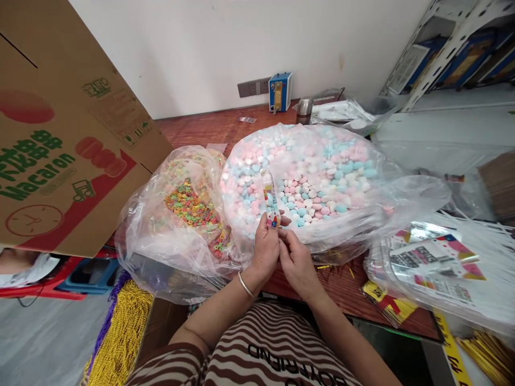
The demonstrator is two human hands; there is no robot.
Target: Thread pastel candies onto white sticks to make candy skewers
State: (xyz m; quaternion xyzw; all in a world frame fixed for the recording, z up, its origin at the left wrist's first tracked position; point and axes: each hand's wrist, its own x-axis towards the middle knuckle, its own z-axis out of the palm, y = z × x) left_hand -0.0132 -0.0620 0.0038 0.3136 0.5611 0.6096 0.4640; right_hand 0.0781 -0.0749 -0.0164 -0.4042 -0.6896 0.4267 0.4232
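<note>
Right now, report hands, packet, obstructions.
Left hand gripping slim, clear, printed packet. Right hand alongside. Bulging clear bag of pastel candies close beyond.

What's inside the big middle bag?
The big middle bag holds smooth pink, white and blue pieces. The top ones hide whatever is deeper down.

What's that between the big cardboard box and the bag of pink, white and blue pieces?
A clear plastic bag of small colourful rings lies between the cardboard box and the pastel bag, as the head camera view shows.
</note>
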